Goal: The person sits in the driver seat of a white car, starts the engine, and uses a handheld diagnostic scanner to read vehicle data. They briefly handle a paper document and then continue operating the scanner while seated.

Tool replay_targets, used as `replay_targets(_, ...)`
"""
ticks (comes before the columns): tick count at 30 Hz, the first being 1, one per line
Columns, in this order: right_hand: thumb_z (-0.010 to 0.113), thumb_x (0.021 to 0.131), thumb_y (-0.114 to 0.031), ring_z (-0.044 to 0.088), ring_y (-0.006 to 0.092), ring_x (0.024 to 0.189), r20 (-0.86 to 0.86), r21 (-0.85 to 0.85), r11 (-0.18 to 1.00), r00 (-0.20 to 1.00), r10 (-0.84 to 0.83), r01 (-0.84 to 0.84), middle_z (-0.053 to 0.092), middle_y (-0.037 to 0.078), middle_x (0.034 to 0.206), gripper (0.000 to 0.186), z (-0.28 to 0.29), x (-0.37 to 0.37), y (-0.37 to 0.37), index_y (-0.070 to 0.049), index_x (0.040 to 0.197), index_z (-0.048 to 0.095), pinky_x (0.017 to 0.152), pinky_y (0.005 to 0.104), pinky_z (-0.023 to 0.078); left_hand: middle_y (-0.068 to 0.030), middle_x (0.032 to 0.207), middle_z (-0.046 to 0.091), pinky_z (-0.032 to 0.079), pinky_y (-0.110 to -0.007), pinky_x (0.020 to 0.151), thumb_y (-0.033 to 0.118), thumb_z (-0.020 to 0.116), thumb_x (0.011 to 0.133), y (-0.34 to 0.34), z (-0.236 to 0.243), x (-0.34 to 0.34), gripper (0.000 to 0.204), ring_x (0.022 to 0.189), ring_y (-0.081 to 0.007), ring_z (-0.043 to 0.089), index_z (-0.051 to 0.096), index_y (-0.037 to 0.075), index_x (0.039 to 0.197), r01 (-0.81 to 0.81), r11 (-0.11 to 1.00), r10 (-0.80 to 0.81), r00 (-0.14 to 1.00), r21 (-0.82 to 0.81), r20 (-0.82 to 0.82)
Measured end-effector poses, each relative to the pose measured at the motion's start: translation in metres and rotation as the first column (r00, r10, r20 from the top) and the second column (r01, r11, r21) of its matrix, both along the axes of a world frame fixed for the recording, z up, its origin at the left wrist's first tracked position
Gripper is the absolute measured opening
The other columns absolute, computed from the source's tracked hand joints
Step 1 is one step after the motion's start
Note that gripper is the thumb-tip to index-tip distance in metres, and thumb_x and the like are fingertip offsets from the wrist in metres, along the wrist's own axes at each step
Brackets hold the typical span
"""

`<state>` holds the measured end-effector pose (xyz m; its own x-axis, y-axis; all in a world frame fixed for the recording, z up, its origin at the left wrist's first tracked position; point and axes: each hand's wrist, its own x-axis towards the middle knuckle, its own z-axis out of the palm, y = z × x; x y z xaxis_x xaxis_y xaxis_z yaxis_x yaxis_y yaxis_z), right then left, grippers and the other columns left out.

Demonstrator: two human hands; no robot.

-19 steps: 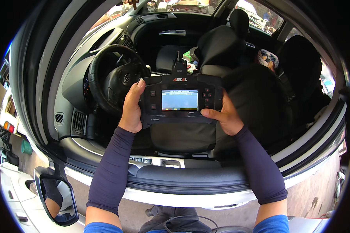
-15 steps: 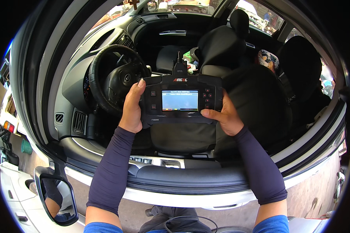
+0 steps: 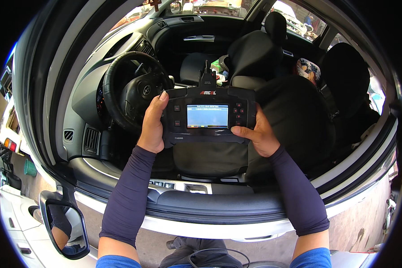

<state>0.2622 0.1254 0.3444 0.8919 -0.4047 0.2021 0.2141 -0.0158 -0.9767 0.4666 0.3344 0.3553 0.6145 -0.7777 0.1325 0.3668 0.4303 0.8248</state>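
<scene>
I hold a black handheld scan tool (image 3: 208,115) with a lit grey screen over the driver's seat (image 3: 295,120) of a car, seen through the open window. My left hand (image 3: 152,125) grips its left end, fingers wrapped over the top corner. My right hand (image 3: 257,134) holds the right end, thumb lying along the lower edge under the red buttons. A black cable (image 3: 207,76) plugs into the tool's top. Both forearms wear dark sleeves.
The steering wheel (image 3: 134,96) sits just left of the tool, with dash vents (image 3: 92,139) below it. The door sill (image 3: 201,203) with window switches crosses under my arms. A side mirror (image 3: 64,223) hangs at lower left. Black seats (image 3: 254,53) fill the cabin behind.
</scene>
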Motion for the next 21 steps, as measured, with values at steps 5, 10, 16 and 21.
replay_targets(5,0.088,0.082,-0.013,0.055,0.0144,0.123,0.016,0.006,1.0,1.0,0.012,-0.013,0.054,0.006,0.131,0.08,-0.0008,0.0002,0.0006,-0.003,0.144,0.039,0.108,0.0324,0.047,-0.0069,0.108,0.071,0.065,-0.03,0.077,0.035,0.054,0.108,0.0005,-0.0009,0.0007,0.03,0.092,-0.0136,0.074,0.059,0.006,0.115,-0.013,1.0,0.013,1.0,-0.005,0.001)
replay_targets(10,0.088,0.082,-0.012,0.056,0.0147,0.122,0.014,0.014,1.0,1.0,0.018,-0.019,0.054,0.006,0.131,0.08,0.0003,0.0005,0.0013,-0.003,0.144,0.038,0.107,0.0328,0.048,-0.0049,0.104,0.07,0.064,-0.03,0.075,0.034,0.055,0.107,-0.0001,-0.003,0.002,0.028,0.09,-0.0122,0.074,0.059,0.007,0.112,-0.022,1.0,0.022,1.0,-0.01,-0.013)
replay_targets(16,0.088,0.082,-0.013,0.056,0.0143,0.121,0.01,0.034,0.999,1.0,0.012,-0.012,0.054,0.006,0.131,0.081,0.0007,0.0002,0.0017,-0.004,0.144,0.039,0.107,0.0336,0.049,-0.0043,0.103,0.07,0.064,-0.03,0.076,0.034,0.056,0.107,0.0004,0.0008,0.0006,0.028,0.09,-0.0118,0.073,0.06,0.007,0.112,-0.027,1.0,0.027,1.0,0.007,-0.016)
replay_targets(21,0.088,0.081,-0.012,0.056,0.0142,0.121,0.023,-0.023,1.0,1.0,0.002,-0.001,0.054,0.006,0.131,0.08,-0.0004,0.0017,-0.0001,-0.004,0.144,0.039,0.107,0.0334,0.049,-0.0048,0.103,0.07,0.064,-0.03,0.076,0.034,0.055,0.107,0.0003,0.0016,-0.0013,0.029,0.091,-0.0127,0.074,0.06,0.006,0.113,-0.024,1.0,0.024,1.0,0.006,0.006)
